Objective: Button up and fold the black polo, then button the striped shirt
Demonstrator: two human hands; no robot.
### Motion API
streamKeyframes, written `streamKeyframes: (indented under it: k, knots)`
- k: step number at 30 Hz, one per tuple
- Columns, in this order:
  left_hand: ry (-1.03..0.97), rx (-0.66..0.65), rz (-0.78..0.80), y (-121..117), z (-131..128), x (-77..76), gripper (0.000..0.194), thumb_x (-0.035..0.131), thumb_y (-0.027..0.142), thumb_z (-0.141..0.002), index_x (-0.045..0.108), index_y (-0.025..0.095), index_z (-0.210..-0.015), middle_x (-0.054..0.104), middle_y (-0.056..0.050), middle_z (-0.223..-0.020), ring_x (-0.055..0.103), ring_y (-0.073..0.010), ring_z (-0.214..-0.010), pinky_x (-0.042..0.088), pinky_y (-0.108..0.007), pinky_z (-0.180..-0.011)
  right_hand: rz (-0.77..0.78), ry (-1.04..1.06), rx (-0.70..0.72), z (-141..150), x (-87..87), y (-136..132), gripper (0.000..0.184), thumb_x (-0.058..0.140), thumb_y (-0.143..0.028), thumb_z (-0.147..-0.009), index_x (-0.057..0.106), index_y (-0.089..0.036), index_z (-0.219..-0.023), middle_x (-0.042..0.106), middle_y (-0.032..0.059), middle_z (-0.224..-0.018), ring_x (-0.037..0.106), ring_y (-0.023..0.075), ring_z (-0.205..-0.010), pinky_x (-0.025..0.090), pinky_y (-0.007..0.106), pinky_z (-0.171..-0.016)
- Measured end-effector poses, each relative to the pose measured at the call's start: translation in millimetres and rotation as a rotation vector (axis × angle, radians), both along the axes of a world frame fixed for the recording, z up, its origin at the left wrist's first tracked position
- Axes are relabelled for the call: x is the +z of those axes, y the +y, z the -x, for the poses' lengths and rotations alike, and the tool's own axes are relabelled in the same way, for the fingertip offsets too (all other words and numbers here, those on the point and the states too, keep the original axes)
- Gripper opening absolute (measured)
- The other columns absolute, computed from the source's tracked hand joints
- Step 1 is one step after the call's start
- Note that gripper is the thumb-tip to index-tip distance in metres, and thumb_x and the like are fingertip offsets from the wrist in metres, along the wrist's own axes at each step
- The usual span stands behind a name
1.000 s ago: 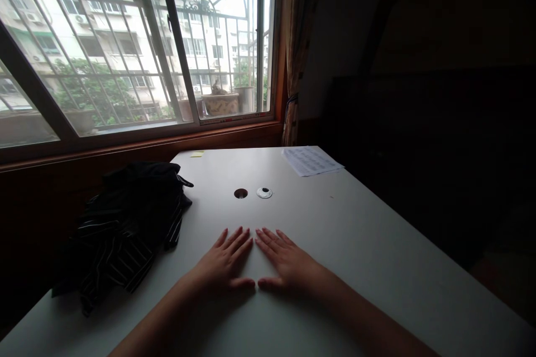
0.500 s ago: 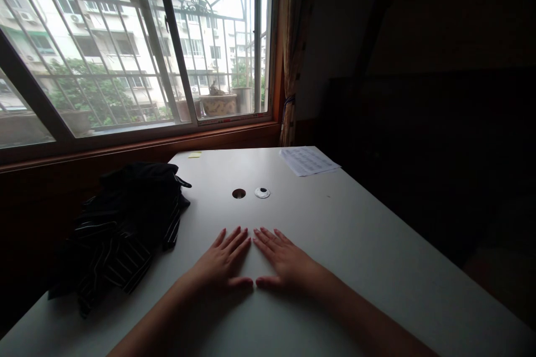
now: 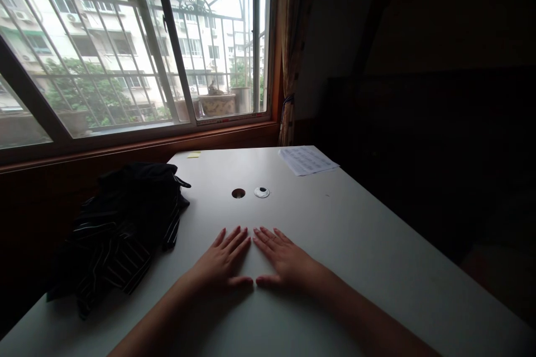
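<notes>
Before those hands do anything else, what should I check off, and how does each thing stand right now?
1. Left hand palm down on the table, holding nothing: ok.
2. Right hand palm down, holding nothing: ok.
3. Dark striped clothing apart from both hands: ok.
4. Round hole covered: not ok; it is open, with the white disc beside it.
5. Papers readable from here: cannot tell; the print is too small.

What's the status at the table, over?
Left hand, right hand: flat on white table. Dark striped cloth heaped to the left. Hole and white disc ahead.
</notes>
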State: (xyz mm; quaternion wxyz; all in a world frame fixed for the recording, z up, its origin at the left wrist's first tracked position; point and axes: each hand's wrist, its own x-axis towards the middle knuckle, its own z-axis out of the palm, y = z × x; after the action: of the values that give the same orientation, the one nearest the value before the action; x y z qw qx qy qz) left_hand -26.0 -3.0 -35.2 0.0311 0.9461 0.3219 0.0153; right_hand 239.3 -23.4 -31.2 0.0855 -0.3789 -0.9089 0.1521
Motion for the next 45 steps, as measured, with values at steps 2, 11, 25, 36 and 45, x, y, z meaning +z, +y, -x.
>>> streamKeyframes:
  k: [2,11,25,36,45]
  knots:
    - [-0.002,-0.002,-0.008,0,0,0.1,0.092,0.033,0.075,-0.089,-0.002,0.023,-0.156,0.004,-0.009,-0.162,0.008,-0.0332,-0.15,0.009,-0.058,-0.12,0.005,0.005,-0.003,0,0.0,0,0.093,0.041,-0.075,-0.087,0.011,-0.021,-0.157,0.009,0.0079,-0.163,0.009,0.0294,-0.151,0.002,0.05,-0.123]
    - [0.008,0.002,0.001,0,-1,0.0,0.091,0.031,0.075,-0.09,-0.005,0.024,-0.156,0.002,-0.009,-0.162,0.007,-0.033,-0.15,0.008,-0.057,-0.12,-0.005,-0.003,-0.004,0,0.6,-1,0.093,0.04,-0.075,-0.088,0.012,-0.02,-0.157,0.009,0.0087,-0.163,0.009,0.0297,-0.151,0.004,0.05,-0.123]
    - [0.018,0.001,-0.011,1,0,-2.2,0.089,0.031,0.074,-0.09,-0.005,0.025,-0.156,0.003,-0.008,-0.162,0.008,-0.0328,-0.15,0.009,-0.057,-0.12,0.065,-0.022,-0.01,2,3.6,0,0.096,0.037,-0.078,-0.086,0.01,-0.019,-0.157,0.006,0.0078,-0.164,0.004,0.0274,-0.151,-0.003,0.046,-0.122]
    - [-0.134,0.039,-0.09,4,0,1.2,0.065,0.041,0.058,-0.097,0.027,0.029,-0.154,0.03,-0.006,-0.159,0.033,-0.0296,-0.144,0.03,-0.052,-0.117,-0.206,0.165,-0.068,-4,-2.2,4,0.056,0.05,-0.049,-0.095,0.047,-0.024,-0.144,0.046,0.0098,-0.15,0.043,0.0272,-0.135,0.027,0.049,-0.117]
    - [-0.543,0.518,-0.635,25,74,51.4,0.025,0.051,0.026,-0.093,0.07,0.021,-0.107,0.072,-0.006,-0.113,0.062,-0.0249,-0.113,0.039,-0.046,-0.111,-0.328,0.395,-0.25,-16,-1.0,13,0.031,0.053,-0.02,-0.091,0.064,-0.023,-0.119,0.067,0.008,-0.112,0.059,0.0228,-0.103,0.047,0.042,-0.097]
